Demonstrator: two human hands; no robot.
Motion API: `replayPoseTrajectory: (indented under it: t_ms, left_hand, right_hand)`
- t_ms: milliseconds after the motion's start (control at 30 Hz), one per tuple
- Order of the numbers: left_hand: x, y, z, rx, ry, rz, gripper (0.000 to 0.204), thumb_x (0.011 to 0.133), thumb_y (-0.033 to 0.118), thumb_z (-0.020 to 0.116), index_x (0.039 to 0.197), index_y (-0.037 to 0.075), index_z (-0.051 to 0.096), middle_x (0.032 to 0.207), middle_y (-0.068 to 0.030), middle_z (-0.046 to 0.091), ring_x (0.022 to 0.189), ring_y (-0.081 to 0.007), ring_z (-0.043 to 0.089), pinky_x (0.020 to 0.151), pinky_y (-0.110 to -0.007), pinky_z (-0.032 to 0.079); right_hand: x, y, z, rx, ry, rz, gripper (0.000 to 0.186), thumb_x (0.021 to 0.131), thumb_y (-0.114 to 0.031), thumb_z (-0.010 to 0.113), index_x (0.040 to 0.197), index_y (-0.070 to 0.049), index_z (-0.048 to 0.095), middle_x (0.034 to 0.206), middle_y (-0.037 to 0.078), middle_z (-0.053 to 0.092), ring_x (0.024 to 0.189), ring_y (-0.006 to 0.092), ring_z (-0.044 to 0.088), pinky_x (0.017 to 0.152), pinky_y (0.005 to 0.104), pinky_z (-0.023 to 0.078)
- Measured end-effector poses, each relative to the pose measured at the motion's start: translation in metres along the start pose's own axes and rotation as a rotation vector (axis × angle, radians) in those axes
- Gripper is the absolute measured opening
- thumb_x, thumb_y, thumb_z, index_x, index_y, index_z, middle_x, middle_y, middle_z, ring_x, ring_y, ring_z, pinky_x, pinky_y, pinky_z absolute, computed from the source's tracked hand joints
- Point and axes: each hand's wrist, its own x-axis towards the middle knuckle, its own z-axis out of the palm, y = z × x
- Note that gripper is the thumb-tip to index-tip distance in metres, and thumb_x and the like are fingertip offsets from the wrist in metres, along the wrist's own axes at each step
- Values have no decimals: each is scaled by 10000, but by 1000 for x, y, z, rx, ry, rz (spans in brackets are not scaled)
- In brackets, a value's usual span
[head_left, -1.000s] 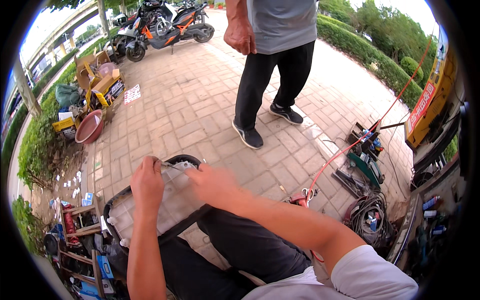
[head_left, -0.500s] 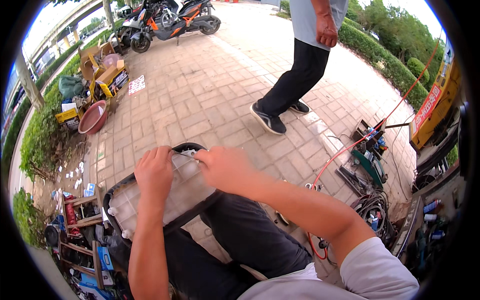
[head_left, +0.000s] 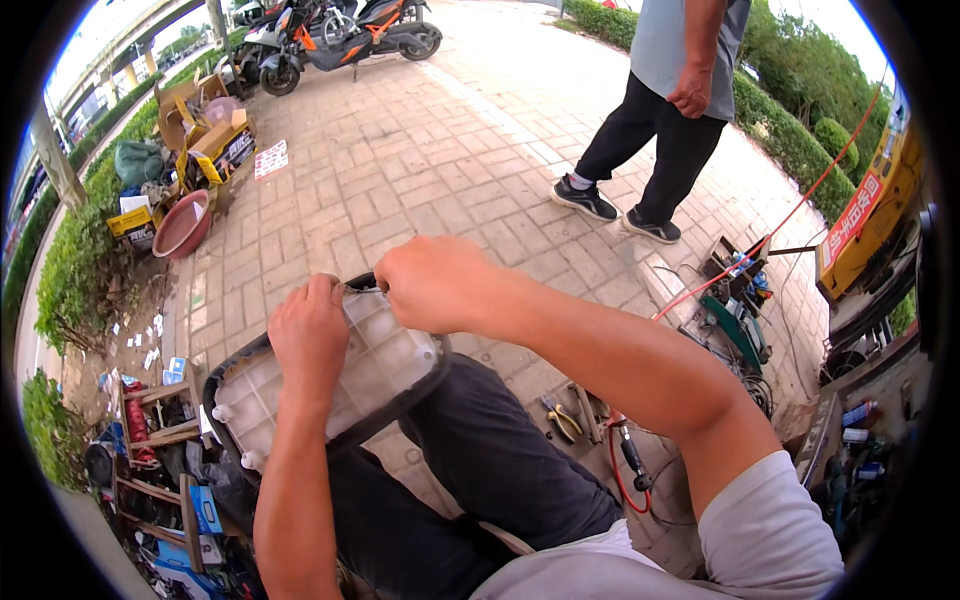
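An upside-down scooter seat (head_left: 385, 352) rests over my thighs, its whitish ribbed plastic base facing up and black cover material wrapped around the rim. My left hand (head_left: 309, 322) is closed at the far edge, with fingertips pressed on the black cover. Just right of it, my right hand (head_left: 432, 286) is closed at the same edge and seems to pinch the cover; its fingertips are partly hidden. White knobs (head_left: 222, 413) stick up at the base's left end.
Pliers with yellow handles (head_left: 562, 420) and a black air tool (head_left: 634, 458) on a red hose lie on the brick paving to the right. A person (head_left: 690, 60) stands ahead. Cardboard boxes (head_left: 215, 140), a reddish basin (head_left: 182, 225) and a wooden crate (head_left: 160, 440) are left.
My right hand has risen slightly and shifted a little left along the seat's far edge. My left hand stays there. The other person has stepped to the right.
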Motion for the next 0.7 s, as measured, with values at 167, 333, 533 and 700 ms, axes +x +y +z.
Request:
replayPoseTrajectory:
  t_ms: [167,333,533,700]
  left_hand:
    - [-1,-3,6,-106,-48,8,105,902,176,647,899,80,606,781,-108,654,762,-317,629,665,-445,469]
    - [-2,-1,4,-116,-111,-2,113,901,154,641,910,47,608,818,-151,659,788,-369,624,684,-478,476]
    - [-6,-12,15,-103,-68,0,96,891,168,650,910,82,612,785,-120,648,753,-329,621,680,-454,483]
    - [-8,-11,10,-65,-69,-43,97,898,172,648,910,83,611,776,-122,649,742,-330,619,670,-451,474]
  right_hand:
    - [-12,-5,21,43,98,81,235,795,-138,568,954,-105,739,858,155,715,837,355,689,702,456,546]
    - [18,-5,-20,15,-199,82,190,768,-138,581,885,-98,725,823,155,706,775,366,688,656,466,538]
    - [-18,-5,61,89,240,54,141,813,-125,578,898,-87,684,793,178,688,688,358,676,578,477,514]
    - [-26,-8,86,81,380,80,131,844,-151,570,900,-84,668,757,185,673,680,356,672,586,482,513]
